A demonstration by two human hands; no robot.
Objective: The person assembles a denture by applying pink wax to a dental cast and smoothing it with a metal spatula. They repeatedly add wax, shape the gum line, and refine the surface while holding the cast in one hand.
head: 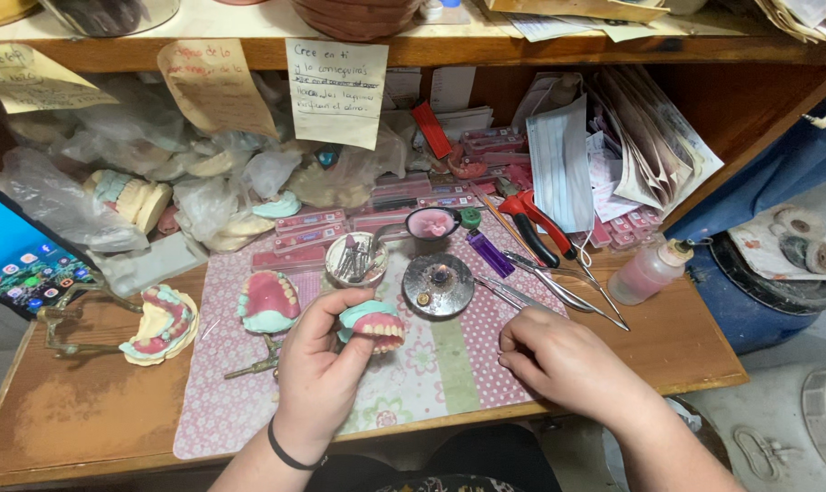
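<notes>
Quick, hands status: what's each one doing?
Left hand: closed on a denture.
Right hand: fingers curled, resting on the mat; whether it holds anything cannot be told.

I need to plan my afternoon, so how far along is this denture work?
Done, apparently: a pink denture on the mat already carries a row of teeth. In hand: the left hand holds another toothed denture; the right hand rests on the mat. Possibly left: the model in the articulator; its finish is unclear.

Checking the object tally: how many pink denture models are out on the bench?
3: one denture in the left hand, one on the mat, one on the articulator at left. More may hide among the shelf bags.
</notes>
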